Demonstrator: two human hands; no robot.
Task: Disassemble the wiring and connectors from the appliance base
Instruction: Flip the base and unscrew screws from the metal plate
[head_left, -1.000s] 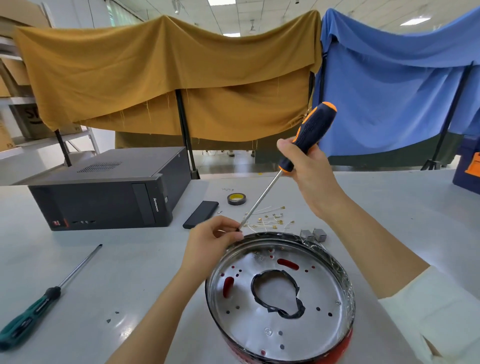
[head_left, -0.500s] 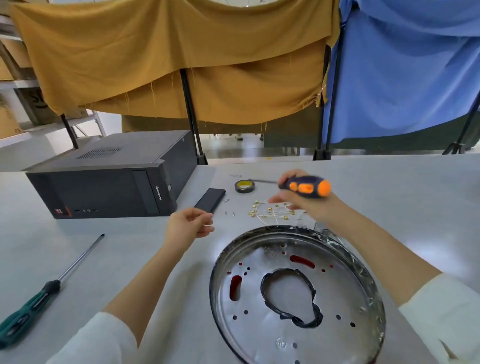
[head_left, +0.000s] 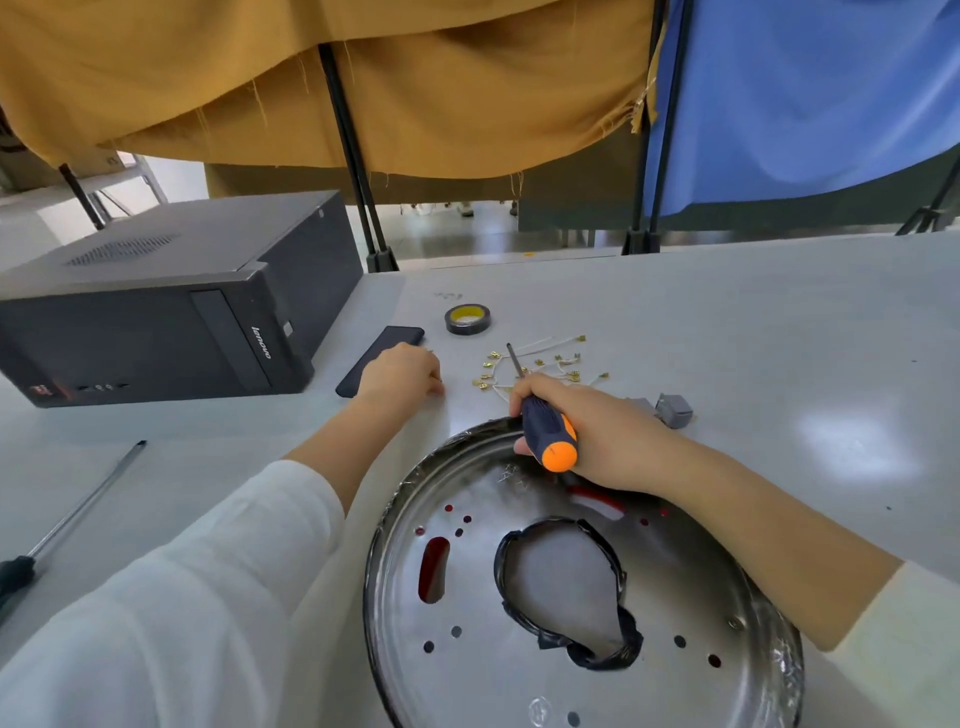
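The appliance base (head_left: 382, 551) is a round metal pan in front of me, with punched holes and a large opening edged in black tape. My right hand (head_left: 608, 441) hovers over its far rim and grips a screwdriver (head_left: 550, 436) with a blue and orange handle, the shaft pointing away from me. Beyond the tip lies a loose bunch of white wires with brass connectors (head_left: 543, 364). My left hand (head_left: 402, 371) rests on the table left of them, fingers curled downward. Whatever is under its fingertips is hidden.
A black phone (head_left: 376, 358) lies beside my left hand, and a black tape roll (head_left: 467, 319) is behind it. A black computer case (head_left: 156, 312) stands at the far left. Another long screwdriver (head_left: 72, 514) lies at the near left. Grey blocks (head_left: 672, 410) sit right of the wires.
My right hand lowered the screwdriver from upright above the base to lying over the far rim. My left hand left the base's rim and went to the table by the phone.
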